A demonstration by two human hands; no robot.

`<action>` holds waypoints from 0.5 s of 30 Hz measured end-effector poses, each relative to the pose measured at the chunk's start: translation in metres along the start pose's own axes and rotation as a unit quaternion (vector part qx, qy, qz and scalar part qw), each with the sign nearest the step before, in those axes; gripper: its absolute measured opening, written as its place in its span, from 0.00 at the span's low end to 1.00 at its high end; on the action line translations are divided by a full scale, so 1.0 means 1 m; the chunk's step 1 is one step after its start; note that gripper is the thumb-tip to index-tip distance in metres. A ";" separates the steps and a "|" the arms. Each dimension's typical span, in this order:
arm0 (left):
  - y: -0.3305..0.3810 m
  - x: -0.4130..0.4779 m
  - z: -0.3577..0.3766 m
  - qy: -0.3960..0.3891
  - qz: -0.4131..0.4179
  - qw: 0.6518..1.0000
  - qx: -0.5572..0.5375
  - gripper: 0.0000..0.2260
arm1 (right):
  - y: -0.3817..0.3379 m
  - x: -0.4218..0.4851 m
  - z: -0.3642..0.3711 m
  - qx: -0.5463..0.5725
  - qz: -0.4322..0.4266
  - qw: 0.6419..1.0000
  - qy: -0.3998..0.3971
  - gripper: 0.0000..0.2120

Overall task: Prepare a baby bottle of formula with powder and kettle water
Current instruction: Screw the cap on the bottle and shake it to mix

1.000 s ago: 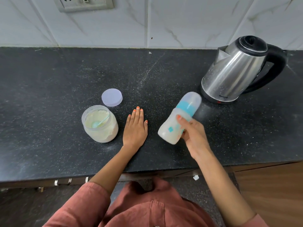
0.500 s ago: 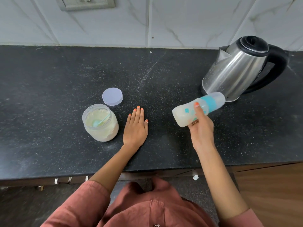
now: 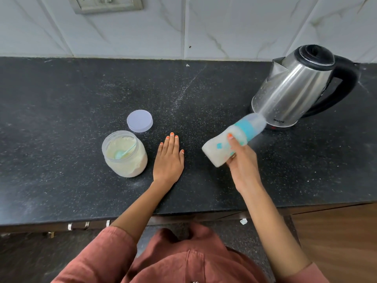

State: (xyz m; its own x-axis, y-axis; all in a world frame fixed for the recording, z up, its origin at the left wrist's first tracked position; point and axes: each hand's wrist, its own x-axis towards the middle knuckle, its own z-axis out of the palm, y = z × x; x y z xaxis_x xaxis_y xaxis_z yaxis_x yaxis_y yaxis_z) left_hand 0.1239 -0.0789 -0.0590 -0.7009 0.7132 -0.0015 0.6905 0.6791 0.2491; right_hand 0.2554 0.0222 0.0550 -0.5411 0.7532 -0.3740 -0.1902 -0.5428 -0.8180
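Note:
My right hand (image 3: 242, 166) grips a capped baby bottle (image 3: 230, 140) with a blue collar and milky liquid inside. The bottle is held above the black counter (image 3: 61, 103), tilted, its clear cap pointing up-right toward the steel kettle (image 3: 293, 88); it looks motion-blurred. My left hand (image 3: 169, 160) rests flat on the counter, fingers straight, just right of the open formula jar (image 3: 124, 154). A blue scoop (image 3: 120, 154) lies in the powder. The jar's pale lid (image 3: 140, 120) lies on the counter behind the jar.
The kettle stands on its base at the back right, black handle facing right. A tiled wall with a socket plate (image 3: 106, 4) runs behind the counter. The counter's front edge is close to my body, with drawer handles (image 3: 87, 225) below.
The bottle has swung in my right hand: first tilted steeply with cap up, then nearly level and further right, now slightly lower and angled again. My left hand has stayed flat.

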 end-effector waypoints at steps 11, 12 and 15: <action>0.000 0.000 0.000 0.002 0.001 1.000 -0.005 0.23 | -0.002 0.005 -0.002 0.021 -0.001 0.999 0.029 0.07; 0.000 0.000 0.000 0.003 0.000 1.000 -0.006 0.23 | 0.002 0.001 -0.002 -0.037 0.012 0.999 -0.001 0.08; 0.000 0.001 0.000 0.001 -0.001 1.000 -0.003 0.23 | 0.007 -0.011 -0.007 -0.200 0.032 0.975 -0.086 0.07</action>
State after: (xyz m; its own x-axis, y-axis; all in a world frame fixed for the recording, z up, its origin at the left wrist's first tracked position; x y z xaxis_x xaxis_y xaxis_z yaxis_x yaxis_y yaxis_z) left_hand 0.1230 -0.0778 -0.0588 -0.7028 0.7114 0.0004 0.6881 0.6795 0.2546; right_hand 0.2663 0.0129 0.0505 -0.6780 0.6295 -0.3795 0.1646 -0.3732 -0.9131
